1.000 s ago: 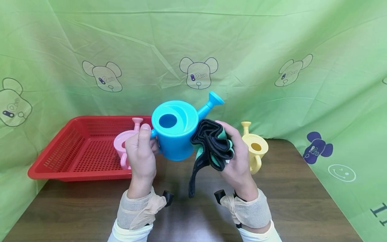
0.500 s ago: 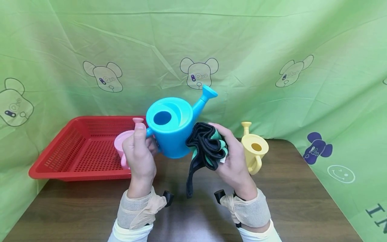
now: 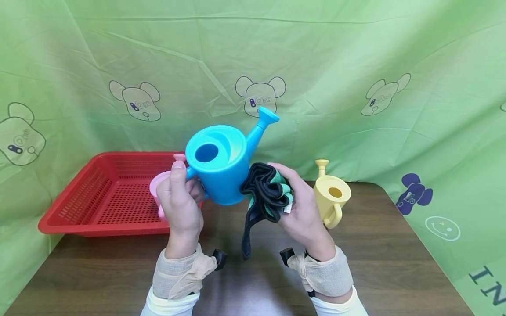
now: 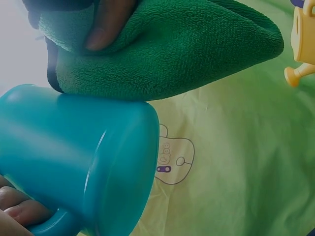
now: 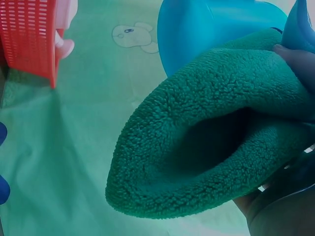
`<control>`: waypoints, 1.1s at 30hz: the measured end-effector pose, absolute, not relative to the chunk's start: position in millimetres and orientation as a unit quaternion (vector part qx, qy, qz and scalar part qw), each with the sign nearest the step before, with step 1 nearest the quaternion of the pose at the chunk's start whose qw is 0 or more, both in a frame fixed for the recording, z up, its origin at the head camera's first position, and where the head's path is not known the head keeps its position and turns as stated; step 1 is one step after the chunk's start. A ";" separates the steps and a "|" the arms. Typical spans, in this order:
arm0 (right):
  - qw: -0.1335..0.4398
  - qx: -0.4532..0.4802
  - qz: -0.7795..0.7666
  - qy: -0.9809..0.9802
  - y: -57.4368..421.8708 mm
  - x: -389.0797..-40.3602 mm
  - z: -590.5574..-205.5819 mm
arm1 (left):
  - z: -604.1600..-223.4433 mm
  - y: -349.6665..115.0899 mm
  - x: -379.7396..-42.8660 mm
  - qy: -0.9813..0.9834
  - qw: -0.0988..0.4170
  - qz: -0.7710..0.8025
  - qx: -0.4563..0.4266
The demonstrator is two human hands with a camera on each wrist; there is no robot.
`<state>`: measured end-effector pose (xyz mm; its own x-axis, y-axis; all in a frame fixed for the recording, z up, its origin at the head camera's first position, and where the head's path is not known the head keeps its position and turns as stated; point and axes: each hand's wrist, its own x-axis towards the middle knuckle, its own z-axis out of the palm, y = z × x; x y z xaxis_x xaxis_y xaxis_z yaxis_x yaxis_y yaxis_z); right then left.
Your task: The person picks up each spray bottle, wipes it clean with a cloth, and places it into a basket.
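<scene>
Head view has the left hand [image 3: 182,208] gripping the blue watering can [image 3: 224,182] by its handle [image 4: 58,224], between both hands above the desk [image 3: 375,250]; the right hand [image 3: 305,211] grasps a bunched green-and-black cloth [image 3: 264,192] against the can's side. From the left hand, the nearer, the spout [image 3: 255,137] points rightward, up and away.

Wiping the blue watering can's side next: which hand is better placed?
Right, probably: the right hand holds the green-and-black cloth against the blue watering can, while the left hand grips its handle.
</scene>
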<state>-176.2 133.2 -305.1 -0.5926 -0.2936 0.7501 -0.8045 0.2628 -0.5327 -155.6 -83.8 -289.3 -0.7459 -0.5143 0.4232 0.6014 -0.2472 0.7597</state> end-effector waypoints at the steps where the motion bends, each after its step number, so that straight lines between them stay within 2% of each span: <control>1: 0.262 0.365 0.484 -0.751 133.3 -176.2 -305.2 | -289.6 -84.0 -155.6 -0.501 0.354 -0.788 -0.042; 10: 0.238 0.355 0.481 -0.765 133.9 -175.3 -304.0 | -289.2 -87.7 -158.5 -0.488 0.368 -0.789 -0.062; 17: 0.240 0.353 0.464 -0.776 134.0 -175.1 -303.3 | -287.0 -88.8 -159.1 -0.466 0.376 -0.795 -0.093; 33: 0.225 0.349 0.456 -0.787 135.6 -176.7 -305.2 | -287.2 -90.4 -157.6 -0.441 0.377 -0.811 -0.078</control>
